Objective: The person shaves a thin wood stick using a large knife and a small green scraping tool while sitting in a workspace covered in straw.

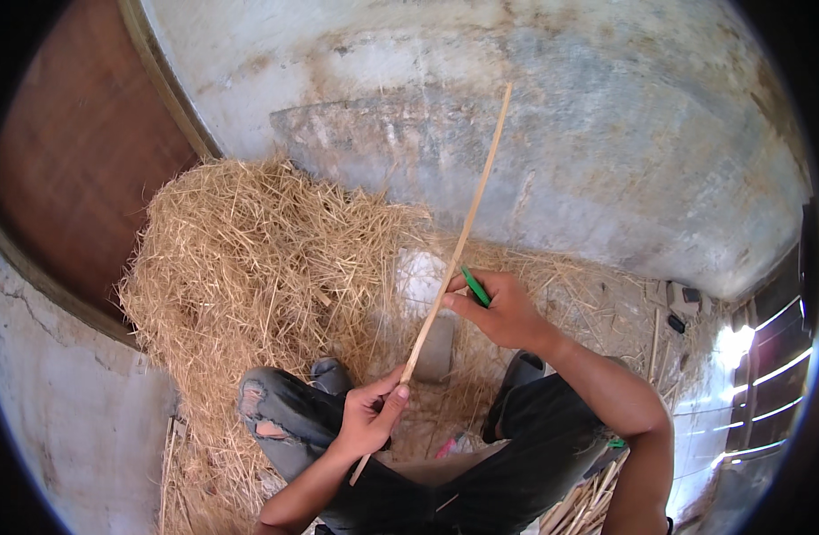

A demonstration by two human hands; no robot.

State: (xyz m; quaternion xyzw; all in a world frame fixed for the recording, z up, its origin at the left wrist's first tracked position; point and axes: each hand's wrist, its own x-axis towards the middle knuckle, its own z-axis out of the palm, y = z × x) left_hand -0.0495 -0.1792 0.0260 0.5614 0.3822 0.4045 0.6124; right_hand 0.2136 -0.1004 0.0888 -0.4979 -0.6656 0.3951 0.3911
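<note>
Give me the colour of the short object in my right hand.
The short object is green, seen best in the head view.

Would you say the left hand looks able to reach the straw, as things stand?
Probably yes: the way over the left knee to the straw looks free, though the left hand is holding the strip.

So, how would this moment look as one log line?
left hand: grips long thin tan wood-like strip | right hand: holds slim green object by strip | left side: large golden straw heap
</note>
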